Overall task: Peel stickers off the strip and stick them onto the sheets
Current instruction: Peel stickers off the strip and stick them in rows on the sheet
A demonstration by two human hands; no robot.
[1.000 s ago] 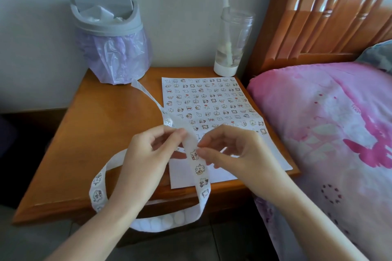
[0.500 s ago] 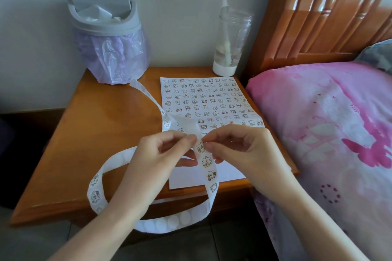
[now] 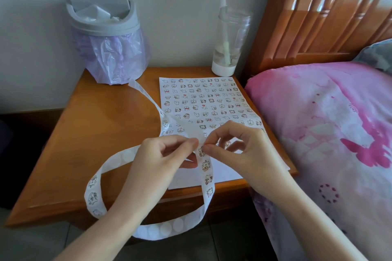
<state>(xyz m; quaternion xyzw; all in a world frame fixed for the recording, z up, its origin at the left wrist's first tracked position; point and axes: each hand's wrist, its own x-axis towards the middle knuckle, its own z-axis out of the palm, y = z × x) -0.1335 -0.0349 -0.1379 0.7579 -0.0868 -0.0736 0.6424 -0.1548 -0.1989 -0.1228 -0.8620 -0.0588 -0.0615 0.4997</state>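
Head view: your left hand [image 3: 167, 154] and right hand [image 3: 239, 146] meet over the near end of the bedside table [image 3: 101, 133], both closed in a fingertip pinch on the sticker strip [image 3: 206, 167] at the same spot. The left thumb and forefinger clamp the strip from its left edge; the right ones nip at a sticker [image 3: 201, 151] on its right edge, the other fingers loosely curled. Whether the sticker has lifted clear of the backing cannot be told.

From the pinch the strip runs in both directions: one end trails away across the table toward the lidded bin [image 3: 101, 25], the other hangs down toward you, off the table's front edge, and loops back to the left.

The sheet [image 3: 203, 99], its far part filled with stickers, lies flat directly beyond your hands, long axis pointing away from you. Its bare near end sits just under and beside your right hand, the nearer one for placing.
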